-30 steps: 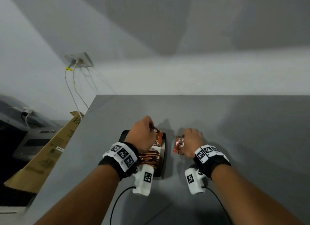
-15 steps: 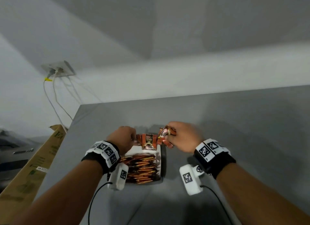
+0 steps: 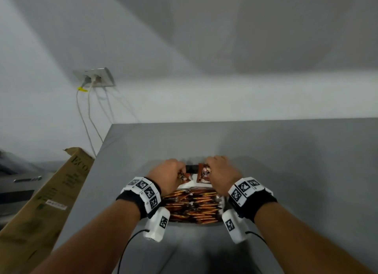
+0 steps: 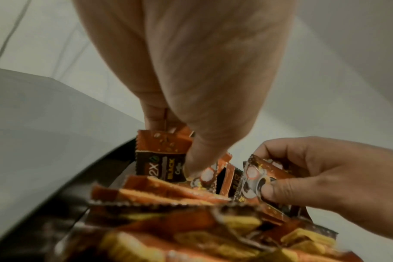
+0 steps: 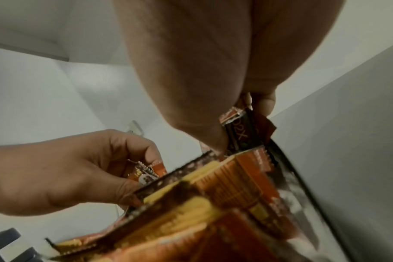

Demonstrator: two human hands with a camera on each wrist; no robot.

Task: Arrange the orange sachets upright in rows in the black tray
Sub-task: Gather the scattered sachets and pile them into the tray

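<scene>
The black tray (image 3: 191, 168) lies in front of me on the grey table. Rows of orange sachets (image 3: 192, 206) stand on edge in its near part. Both hands are at the tray's far end. My left hand (image 3: 180, 174) pinches an upright orange sachet (image 4: 159, 157) between thumb and fingers at the far left. My right hand (image 3: 208, 171) pinches another orange sachet (image 3: 204, 174) at the far right; this sachet (image 5: 242, 133) stands against the tray's right rim (image 5: 303, 177). How many sachets each hand holds is unclear.
A brown cardboard box (image 3: 51, 196) leans beside the table's left edge. A wall socket (image 3: 96, 79) with white cables hangs behind it. The grey table (image 3: 286, 161) stretches to the right and beyond the tray, ending at a white wall.
My right hand has carried its sachets from the table right of the tray to the tray's far end. The left hand stayed at the far end. The head view has shifted.
</scene>
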